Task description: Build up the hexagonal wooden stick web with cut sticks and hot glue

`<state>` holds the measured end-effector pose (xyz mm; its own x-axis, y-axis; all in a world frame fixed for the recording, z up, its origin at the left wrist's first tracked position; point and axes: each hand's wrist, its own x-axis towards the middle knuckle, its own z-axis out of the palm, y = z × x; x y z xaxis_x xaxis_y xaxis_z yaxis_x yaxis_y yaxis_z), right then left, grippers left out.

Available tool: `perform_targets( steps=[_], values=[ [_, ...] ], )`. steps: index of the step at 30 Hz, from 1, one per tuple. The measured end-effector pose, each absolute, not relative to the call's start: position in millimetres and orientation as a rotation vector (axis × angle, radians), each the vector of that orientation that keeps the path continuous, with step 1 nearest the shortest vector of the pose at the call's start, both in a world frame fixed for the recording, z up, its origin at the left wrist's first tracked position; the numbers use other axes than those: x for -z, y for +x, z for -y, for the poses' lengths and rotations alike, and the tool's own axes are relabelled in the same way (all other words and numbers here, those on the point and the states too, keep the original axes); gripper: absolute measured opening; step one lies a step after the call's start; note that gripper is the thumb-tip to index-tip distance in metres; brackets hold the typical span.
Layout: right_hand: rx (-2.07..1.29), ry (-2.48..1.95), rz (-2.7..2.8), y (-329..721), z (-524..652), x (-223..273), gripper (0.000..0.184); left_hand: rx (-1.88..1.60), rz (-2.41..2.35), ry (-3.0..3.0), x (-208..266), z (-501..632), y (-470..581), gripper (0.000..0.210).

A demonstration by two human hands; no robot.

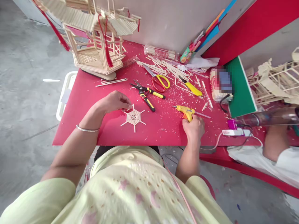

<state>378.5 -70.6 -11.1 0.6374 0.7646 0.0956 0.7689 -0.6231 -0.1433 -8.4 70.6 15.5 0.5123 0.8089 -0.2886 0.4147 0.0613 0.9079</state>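
My left hand (118, 102) is closed in a pinch at the upper spoke of a small six-spoked web of pale wooden sticks (134, 117), which lies flat on the red table. Whether a separate short stick is between the fingertips is hard to make out. My right hand (194, 126) grips a yellow hot glue gun (185, 110) by its handle, nozzle pointing left, with a clear glue stick (202, 115) out of its back. Between the hands and farther back lie black-and-yellow pliers (147, 95).
Scissors (160, 82), a yellow-handled cutter (192, 88) and loose sticks (171, 67) lie behind. A stick-built pavilion (98, 57) with red tassels stands at the back left. A power strip (235, 133) and another person's arm (277, 141) are at the right.
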Motion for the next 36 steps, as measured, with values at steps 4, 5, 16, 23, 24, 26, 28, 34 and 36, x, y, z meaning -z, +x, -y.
perform_targets(
  steps=[4, 5, 16, 23, 24, 26, 28, 34, 36],
  values=[
    [-0.195, -2.516, 1.218, 381, 66, 7, 0.032, -0.350, -1.142, 1.532, -20, -69, -11, 0.019],
    [-0.255, -2.404, 1.183, 378, 67, 4, 0.032, -0.351, -1.139, 1.520, -18, -70, -11, 0.018],
    [0.059, -1.820, 1.958, 266, 41, -58, 0.057, -0.334, -1.186, 1.518, -8, -72, -12, 0.010],
    [0.437, -1.622, 2.430, 242, 10, -70, 0.046, -0.307, -1.220, 1.575, -6, -73, -10, 0.011],
    [0.416, -1.590, 2.470, 240, 8, -72, 0.046, -0.312, -1.210, 1.557, -7, -73, -10, 0.010],
    [0.361, -1.555, 2.512, 237, 4, -74, 0.044, -0.336, -1.180, 1.502, -8, -73, -12, 0.007],
    [0.319, -1.562, 2.514, 237, 3, -74, 0.043, -0.391, -1.154, 1.420, -9, -74, -13, 0.004],
    [0.358, -1.703, 2.308, 242, 10, -64, 0.045, -0.522, -1.153, 1.071, -14, -79, -18, 0.009],
    [0.424, -1.725, 2.231, 241, 14, -59, 0.052, -0.536, -1.155, 1.023, -16, -78, -18, 0.012]
  ],
)
